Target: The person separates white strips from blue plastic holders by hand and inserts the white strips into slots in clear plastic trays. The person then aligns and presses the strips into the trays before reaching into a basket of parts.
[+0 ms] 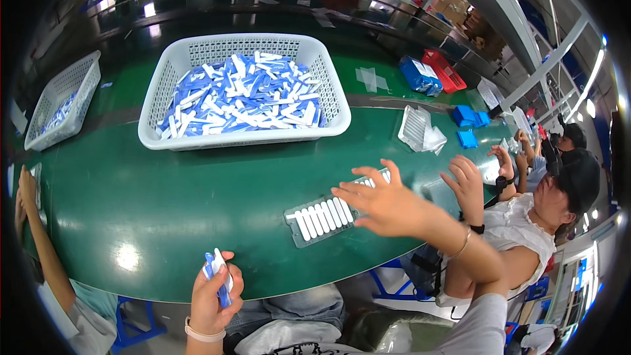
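Near the table's front edge, my left hand (213,292) is closed around a few slim blue-and-white plastic pieces (219,269), which point upward out of the fingers. My right hand (388,204) reaches across a clear plastic tray (303,244), fingers spread, and nothing shows in its grasp. White rounded strips (321,217) lie side by side in the tray's left part, with more beyond my fingers. My hand hides the tray's middle. Whether my fingertips touch the tray I cannot tell. Behind it, a large white basket (246,141) is heaped with similar blue-and-white pieces (243,95).
A second white basket (66,102) stands at the far left. Toward the right are another clear tray (415,128), blue packs (420,75) and a red basket (445,69). A co-worker (509,236) sits close on my right; another person's arms (39,223) are at left.
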The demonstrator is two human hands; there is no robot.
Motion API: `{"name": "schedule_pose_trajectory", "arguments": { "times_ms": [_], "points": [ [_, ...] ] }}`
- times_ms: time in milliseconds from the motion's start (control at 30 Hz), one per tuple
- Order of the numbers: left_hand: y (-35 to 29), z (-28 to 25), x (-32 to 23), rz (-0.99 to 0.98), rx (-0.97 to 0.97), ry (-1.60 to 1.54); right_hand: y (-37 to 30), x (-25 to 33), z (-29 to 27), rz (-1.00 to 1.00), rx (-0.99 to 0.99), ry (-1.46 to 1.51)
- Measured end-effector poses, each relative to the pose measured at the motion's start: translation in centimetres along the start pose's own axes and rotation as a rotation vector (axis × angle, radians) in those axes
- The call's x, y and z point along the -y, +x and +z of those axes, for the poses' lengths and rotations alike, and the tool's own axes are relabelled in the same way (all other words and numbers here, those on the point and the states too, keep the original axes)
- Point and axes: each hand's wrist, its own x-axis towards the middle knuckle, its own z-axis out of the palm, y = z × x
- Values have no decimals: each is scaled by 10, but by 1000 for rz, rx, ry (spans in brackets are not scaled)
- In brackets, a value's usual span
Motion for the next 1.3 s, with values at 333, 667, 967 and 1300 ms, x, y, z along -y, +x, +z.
{"name": "schedule_pose_trajectory", "arguments": {
  "times_ms": [333, 667, 967, 1300],
  "points": [
    [7, -2, 0, -54, 35, -66, -38, -225, 50, 43, 18, -726],
    [4, -4, -9, -118, 47, -86, -17, -189, 20, 5, -13, -39],
    [-5, 7, 2, 261, -115, -23, 96, 41, -48, -202, -337, 357],
    [-32, -25, -34, 767, -536, -59, 172, 160, 13, -275, -147, 586]
  ]
}}
